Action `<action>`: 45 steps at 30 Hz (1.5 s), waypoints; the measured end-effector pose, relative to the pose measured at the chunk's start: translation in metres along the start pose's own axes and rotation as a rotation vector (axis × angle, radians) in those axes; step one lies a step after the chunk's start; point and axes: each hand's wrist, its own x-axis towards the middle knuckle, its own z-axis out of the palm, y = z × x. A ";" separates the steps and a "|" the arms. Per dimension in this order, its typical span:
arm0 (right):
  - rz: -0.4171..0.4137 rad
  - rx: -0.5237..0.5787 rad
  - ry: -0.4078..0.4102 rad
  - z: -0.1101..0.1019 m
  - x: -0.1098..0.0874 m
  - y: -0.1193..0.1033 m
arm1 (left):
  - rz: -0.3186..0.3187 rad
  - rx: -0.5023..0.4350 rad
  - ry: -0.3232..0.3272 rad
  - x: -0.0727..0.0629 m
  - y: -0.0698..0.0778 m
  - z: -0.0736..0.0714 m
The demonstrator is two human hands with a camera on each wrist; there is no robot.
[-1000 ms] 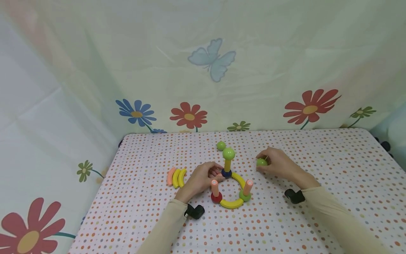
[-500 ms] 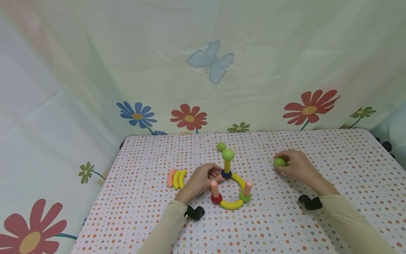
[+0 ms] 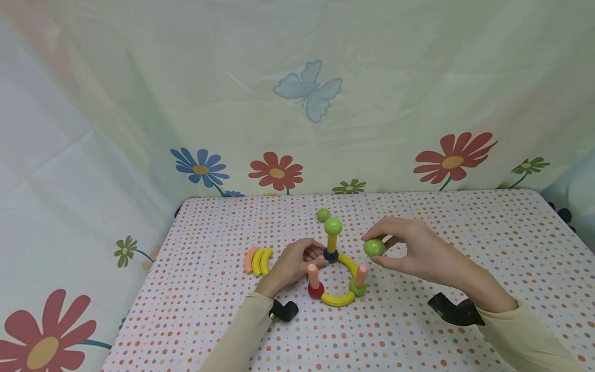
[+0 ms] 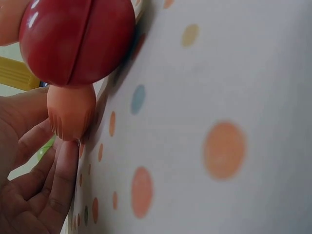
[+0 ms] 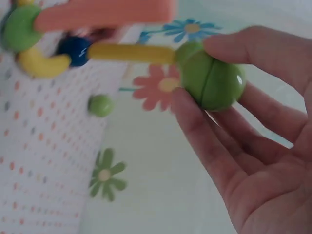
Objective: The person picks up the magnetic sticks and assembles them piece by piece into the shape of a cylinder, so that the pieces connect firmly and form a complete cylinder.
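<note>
1. Green and glossy, a ball (image 3: pixel 374 247) sat pinched in the fingers of our right hand (image 3: pixel 420 253), above the bench (image 3: pixel 390 338), just right of the ring (image 3: pixel 338 299).
2. Our left hand's (image 3: pixel 294 262) fingers gripped the ring at its navy bead (image 3: pixel 330 255).
3. Above that, a yellow rod (image 3: pixel 332 243) carried another green sphere (image 3: pixel 332 226).
4. Farther left lay three curved pieces (image 3: pixel 257 262).

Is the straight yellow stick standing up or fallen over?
Standing up: the yellow stick rises from the blue ball, and a green ball sits on top.
</note>
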 end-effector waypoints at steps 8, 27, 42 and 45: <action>-0.113 -0.033 -0.137 0.001 0.001 -0.024 | 0.007 -0.012 0.003 0.000 0.000 -0.001; -0.050 -0.030 -0.180 0.005 -0.002 -0.018 | 0.006 -0.039 0.002 0.000 -0.001 -0.001; 0.039 0.141 -0.097 0.021 -0.022 0.010 | -0.002 -0.041 -0.002 0.001 -0.004 0.000; 0.068 0.231 -0.114 0.029 -0.031 0.030 | -0.016 -0.026 -0.005 0.001 -0.002 0.000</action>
